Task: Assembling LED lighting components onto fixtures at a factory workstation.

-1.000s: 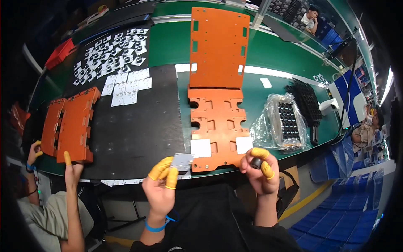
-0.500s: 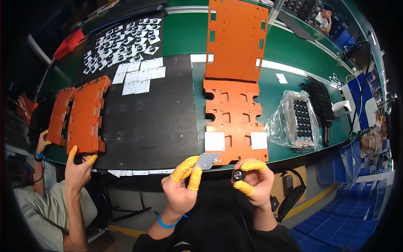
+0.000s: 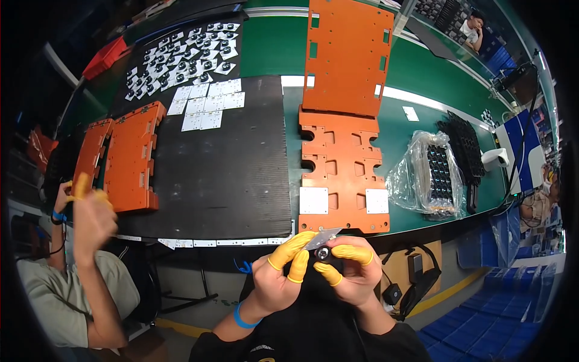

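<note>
Yellow finger covers sit on the fingertips of both my hands. Between thumb and finger, my left hand pinches a thin, square circuit board, tilted. My right hand grips a small round black lens, its glass facing me. The lens is right beside the board's lower edge; whether they touch I cannot tell. Beyond my hands lies an open orange fixture with its lid raised. A white board rests in its near left corner, and another white board in the near right.
Left of the fixture is a black mat bearing loose white boards and many boards with black lenses. A plastic-wrapped lens tray lies to the right. At left, a co-worker's blurred hand is near closed orange fixtures.
My hands have come together, bringing the lens up to the board. The co-worker's nearer hand has lifted off the orange fixture. The view has shifted slightly.
</note>
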{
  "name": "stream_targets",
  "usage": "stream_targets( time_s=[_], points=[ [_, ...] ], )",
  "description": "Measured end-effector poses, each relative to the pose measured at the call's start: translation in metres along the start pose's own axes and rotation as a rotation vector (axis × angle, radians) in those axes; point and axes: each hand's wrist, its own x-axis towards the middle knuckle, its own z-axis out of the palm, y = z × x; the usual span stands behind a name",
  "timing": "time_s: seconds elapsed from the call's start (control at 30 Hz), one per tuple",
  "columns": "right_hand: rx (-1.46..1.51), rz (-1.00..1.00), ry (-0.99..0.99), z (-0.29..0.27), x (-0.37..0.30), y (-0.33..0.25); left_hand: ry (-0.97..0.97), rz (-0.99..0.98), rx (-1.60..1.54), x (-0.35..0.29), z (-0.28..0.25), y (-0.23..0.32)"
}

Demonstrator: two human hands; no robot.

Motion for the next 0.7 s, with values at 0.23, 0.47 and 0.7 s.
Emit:
stream_targets(
  time_s=[0.23,0.47,0.7],
  points=[
    [-0.259,-0.164,-0.017,0.003,0.005,-0.005,-0.032,0.174,0.019,0.007,0.001,0.009],
    [-0.320,-0.265,0.072,0.012,0.003,-0.002,-0.025,0.187,0.033,0.007,0.000,0.010],
    [-0.444,-0.382,0.028,0.011,0.007,-0.003,-0.048,0.265,0.075,0.010,-0.001,0.008]
  ],
)
